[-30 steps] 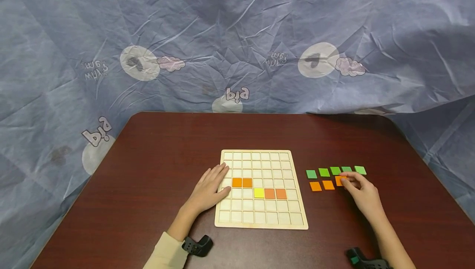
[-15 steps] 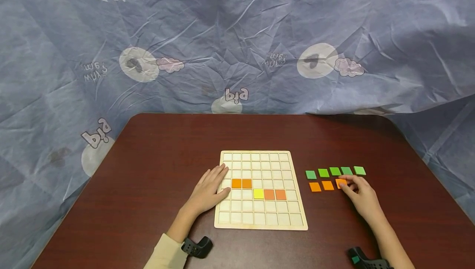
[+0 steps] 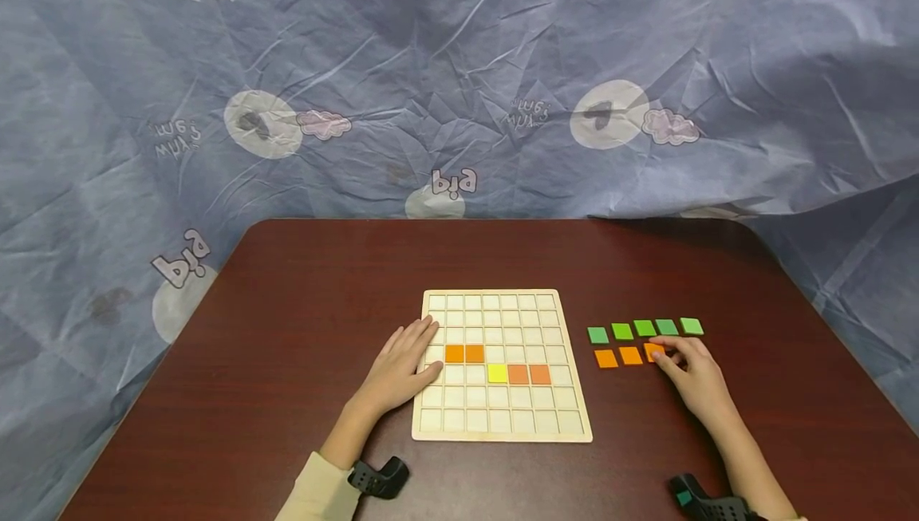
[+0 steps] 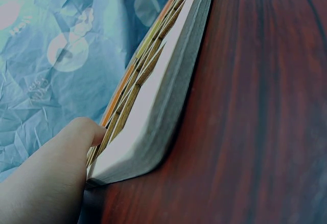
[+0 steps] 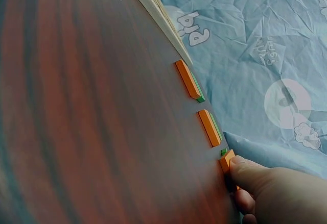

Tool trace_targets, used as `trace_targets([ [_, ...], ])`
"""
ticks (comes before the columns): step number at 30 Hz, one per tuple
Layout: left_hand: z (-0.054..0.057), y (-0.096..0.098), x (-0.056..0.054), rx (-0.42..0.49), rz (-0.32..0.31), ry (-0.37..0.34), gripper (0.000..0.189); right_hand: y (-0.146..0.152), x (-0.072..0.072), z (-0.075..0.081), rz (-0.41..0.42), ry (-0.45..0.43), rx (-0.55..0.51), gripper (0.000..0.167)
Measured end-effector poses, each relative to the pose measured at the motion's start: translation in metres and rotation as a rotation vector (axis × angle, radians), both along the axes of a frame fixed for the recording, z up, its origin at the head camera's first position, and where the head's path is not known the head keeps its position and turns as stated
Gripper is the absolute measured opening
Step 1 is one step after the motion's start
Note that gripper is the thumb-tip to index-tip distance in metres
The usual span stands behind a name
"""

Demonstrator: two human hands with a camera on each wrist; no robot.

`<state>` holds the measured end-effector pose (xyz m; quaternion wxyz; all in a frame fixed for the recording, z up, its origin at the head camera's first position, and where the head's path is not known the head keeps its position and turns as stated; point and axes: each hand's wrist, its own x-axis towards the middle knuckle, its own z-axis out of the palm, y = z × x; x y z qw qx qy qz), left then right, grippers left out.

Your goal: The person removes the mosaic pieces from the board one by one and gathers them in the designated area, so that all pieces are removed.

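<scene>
Slight movement only since one second ago: the orange tile in the grip of the right hand now sits more nearly in line with the two loose ones beside it.

Well left of that grip, the left hand lies with fingers extended over the left edge of the wooden board; it clasps nothing. Its wrist bears a black device. The left wrist view shows the board's thick side and raised dividers at close range, which the head view barely gives.

Between left hand and grip, the board carries two dark-orange tiles; one row nearer the person, a yellow tile and two coral tiles stand side by side.

Just left of the grip, two loose orange tiles lie flat on the table. Beyond them and the grip runs a row of five green tiles, all visible from the head; the right wrist view catches only slivers of green.

Right thumb and fingers are together, pinching the orange tile. The right wrist view shows it at a different angle from the flat pair; whether it touches the table cannot be told.
</scene>
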<state>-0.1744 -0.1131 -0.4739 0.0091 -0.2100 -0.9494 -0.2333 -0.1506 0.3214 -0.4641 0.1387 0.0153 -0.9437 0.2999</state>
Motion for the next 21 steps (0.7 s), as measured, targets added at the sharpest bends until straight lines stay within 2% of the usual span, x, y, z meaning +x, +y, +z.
trace_targets([
  [21, 0.0013, -0.0001, -0.0006, -0.006, -0.002, -0.006, 0.064, -0.0013, 0.0001, 0.0012, -0.015, -0.026, 0.002, 0.029],
])
